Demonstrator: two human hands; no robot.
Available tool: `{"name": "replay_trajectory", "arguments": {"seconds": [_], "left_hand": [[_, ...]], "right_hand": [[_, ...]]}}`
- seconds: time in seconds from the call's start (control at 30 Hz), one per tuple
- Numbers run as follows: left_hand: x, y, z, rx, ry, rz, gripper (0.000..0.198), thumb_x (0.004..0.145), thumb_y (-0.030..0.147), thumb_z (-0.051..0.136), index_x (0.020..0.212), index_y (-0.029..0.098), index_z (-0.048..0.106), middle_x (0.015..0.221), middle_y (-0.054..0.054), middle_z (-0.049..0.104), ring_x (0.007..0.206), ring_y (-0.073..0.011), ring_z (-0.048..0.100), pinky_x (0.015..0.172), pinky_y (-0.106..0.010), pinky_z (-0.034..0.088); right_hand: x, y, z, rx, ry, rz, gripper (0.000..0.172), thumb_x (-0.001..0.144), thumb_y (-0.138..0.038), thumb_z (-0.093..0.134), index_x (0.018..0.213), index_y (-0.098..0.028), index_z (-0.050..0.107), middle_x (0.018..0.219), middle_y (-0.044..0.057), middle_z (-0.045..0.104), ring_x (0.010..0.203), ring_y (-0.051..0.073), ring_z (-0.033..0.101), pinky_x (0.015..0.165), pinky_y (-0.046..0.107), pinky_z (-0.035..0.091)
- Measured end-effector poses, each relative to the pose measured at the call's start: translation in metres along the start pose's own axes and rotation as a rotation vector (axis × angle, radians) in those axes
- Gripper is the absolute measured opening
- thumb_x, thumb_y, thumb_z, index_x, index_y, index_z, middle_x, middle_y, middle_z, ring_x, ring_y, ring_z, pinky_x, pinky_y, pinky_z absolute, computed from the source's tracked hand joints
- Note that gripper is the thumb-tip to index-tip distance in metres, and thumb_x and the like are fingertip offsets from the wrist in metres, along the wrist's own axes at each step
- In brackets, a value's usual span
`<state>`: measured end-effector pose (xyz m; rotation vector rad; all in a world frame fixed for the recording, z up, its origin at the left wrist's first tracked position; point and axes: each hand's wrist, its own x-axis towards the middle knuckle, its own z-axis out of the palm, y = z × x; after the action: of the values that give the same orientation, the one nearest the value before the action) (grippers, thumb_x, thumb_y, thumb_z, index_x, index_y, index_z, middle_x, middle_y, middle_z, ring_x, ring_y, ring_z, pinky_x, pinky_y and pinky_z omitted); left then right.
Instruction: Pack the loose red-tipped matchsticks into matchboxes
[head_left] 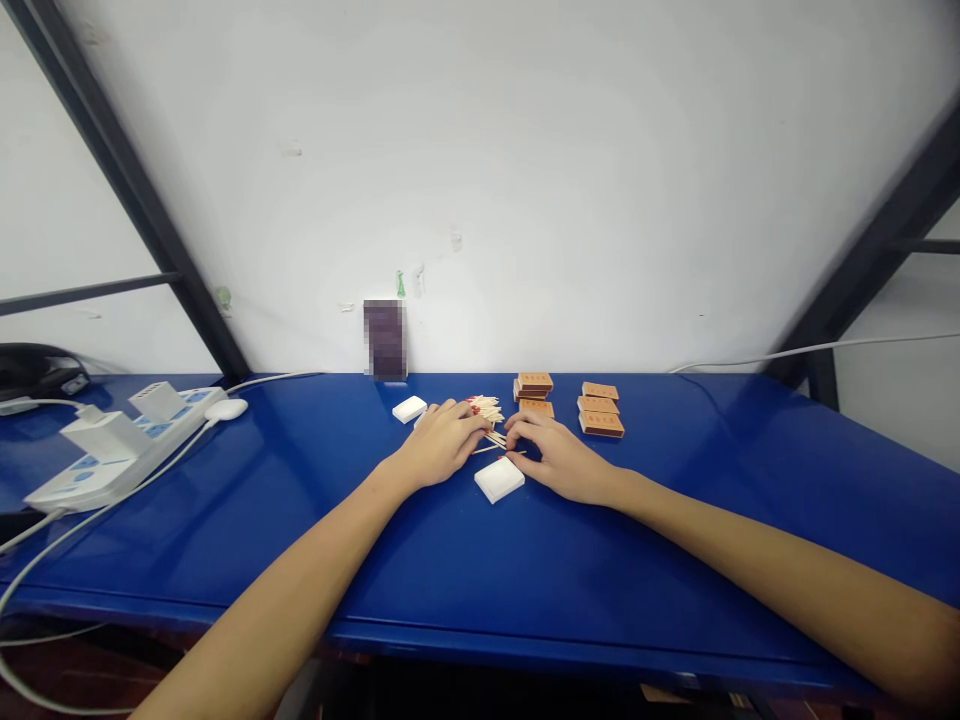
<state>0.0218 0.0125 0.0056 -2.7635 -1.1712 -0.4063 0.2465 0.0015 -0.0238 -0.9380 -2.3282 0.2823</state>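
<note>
A heap of red-tipped matches (486,410) lies on the blue table (525,560) near the wall. My left hand (441,442) rests at the heap's near edge, fingers curled onto loose matches. My right hand (559,455) is just right of it, fingers pinched on a match (501,448) lying between the hands. A white inner matchbox tray (499,479) sits in front of both hands, touching my right hand's thumb side. A second white tray (409,408) lies left of the heap.
Brown matchbox sleeves are stacked behind the heap (534,386) and further right (599,409). A white power strip (124,440) with plugs and cables occupies the left end. A blurred dark card (385,340) leans on the wall. Black frame struts rise on both sides.
</note>
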Motion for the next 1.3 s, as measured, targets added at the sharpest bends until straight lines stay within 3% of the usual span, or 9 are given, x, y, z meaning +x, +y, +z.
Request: {"name": "replay_trajectory", "arguments": {"seconds": [0.13,0.27,0.43,0.73,0.87,1.13,1.3], "left_hand": [[-0.001,-0.004,-0.005,0.014,0.024,0.012,0.033,0.096,0.016,0.040,0.115,0.021,0.066,0.104,-0.008,0.062,0.093,-0.0228,0.052,0.084,-0.037,0.041],[-0.003,-0.007,-0.011,-0.011,-0.017,0.013,0.023,0.088,0.027,0.055,0.106,0.022,0.068,0.099,-0.007,0.062,0.096,-0.0246,0.053,0.085,-0.038,0.041],[-0.003,-0.007,-0.011,-0.029,-0.022,0.006,0.019,0.089,0.036,0.059,0.097,0.021,0.068,0.096,-0.007,0.061,0.096,-0.0245,0.053,0.085,-0.038,0.041],[-0.002,-0.006,-0.002,-0.012,-0.004,0.006,0.028,0.097,0.041,0.050,0.108,0.020,0.066,0.104,-0.007,0.062,0.098,-0.0244,0.052,0.086,-0.039,0.041],[-0.002,-0.005,-0.002,0.011,-0.007,-0.002,0.029,0.098,0.036,0.046,0.113,0.021,0.066,0.105,-0.008,0.061,0.099,-0.0248,0.052,0.087,-0.040,0.041],[-0.002,-0.005,-0.002,0.011,-0.021,0.004,0.031,0.097,0.034,0.047,0.117,0.021,0.067,0.104,-0.008,0.061,0.098,-0.0248,0.053,0.087,-0.040,0.041],[-0.002,-0.005,-0.001,0.011,-0.008,0.004,0.033,0.097,0.038,0.048,0.119,0.020,0.066,0.104,-0.009,0.061,0.098,-0.0249,0.052,0.088,-0.040,0.042]], "right_hand": [[0.000,-0.001,-0.001,-0.019,0.006,-0.001,0.011,0.086,-0.012,0.055,0.080,-0.021,0.057,0.104,0.008,0.061,0.095,0.021,0.060,0.084,0.038,0.051],[0.000,-0.003,-0.002,-0.008,0.004,0.000,0.011,0.088,-0.014,0.055,0.080,-0.021,0.058,0.109,0.008,0.060,0.100,0.022,0.060,0.089,0.039,0.050],[0.000,-0.002,-0.002,-0.006,0.004,-0.028,0.011,0.093,-0.022,0.055,0.086,-0.022,0.064,0.116,0.009,0.060,0.110,0.024,0.058,0.096,0.044,0.048],[-0.005,-0.010,-0.010,0.035,-0.005,-0.148,0.026,0.100,-0.027,0.044,0.110,-0.025,0.068,0.113,0.009,0.064,0.106,0.023,0.059,0.093,0.042,0.049],[-0.008,-0.015,-0.013,0.000,-0.085,-0.174,0.023,0.093,-0.029,0.056,0.113,-0.024,0.065,0.120,0.010,0.061,0.114,0.026,0.055,0.097,0.045,0.045],[-0.008,-0.017,-0.014,-0.008,-0.126,-0.139,0.026,0.079,-0.038,0.073,0.094,-0.022,0.059,0.119,0.009,0.059,0.112,0.028,0.053,0.094,0.044,0.045],[-0.007,-0.014,-0.012,-0.010,-0.041,-0.116,0.013,0.095,-0.033,0.053,0.093,-0.022,0.059,0.105,0.008,0.062,0.098,0.023,0.057,0.087,0.040,0.047]]}}
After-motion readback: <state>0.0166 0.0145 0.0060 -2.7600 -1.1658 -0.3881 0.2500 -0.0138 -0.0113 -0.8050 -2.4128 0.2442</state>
